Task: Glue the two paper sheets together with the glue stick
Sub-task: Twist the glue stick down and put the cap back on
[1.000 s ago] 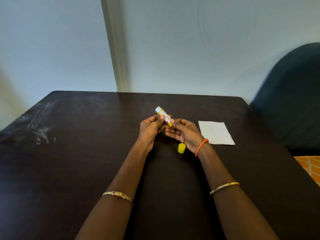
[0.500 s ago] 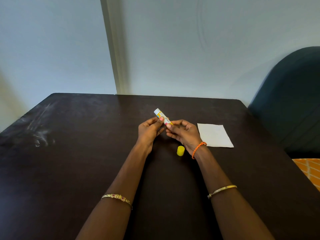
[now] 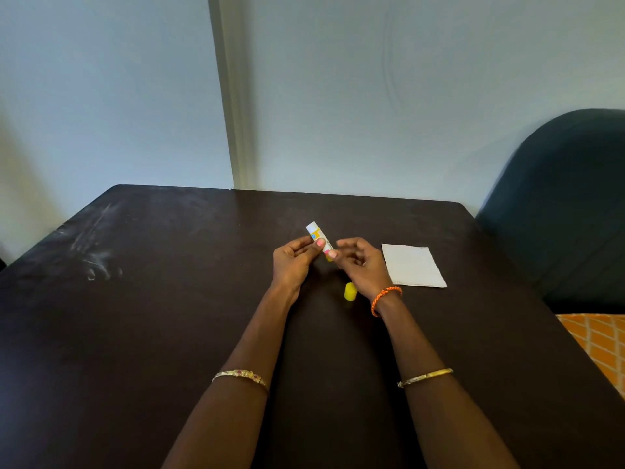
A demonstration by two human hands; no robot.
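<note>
A white and yellow glue stick [image 3: 318, 237] is held above the dark table [image 3: 169, 316], its uncapped end tilted up and to the left. My left hand [image 3: 293, 263] grips its body. My right hand [image 3: 362, 265] pinches its lower yellow end with thumb and fingertip, its other fingers curled and apart. The yellow cap [image 3: 350, 291] lies on the table just below my right hand. White paper [image 3: 412, 265] lies flat to the right of my right hand; I cannot tell whether it is one sheet or two stacked.
A dark blue chair back [image 3: 568, 204] stands past the table's right edge, with an orange patterned surface [image 3: 598, 346] below it. Pale smudges [image 3: 94, 252] mark the table's far left. A grey wall runs behind the table's far edge.
Both hands stayed together on the glue stick. My right hand's fingers shifted and spread slightly at the stick's lower end. Cap and paper have not moved.
</note>
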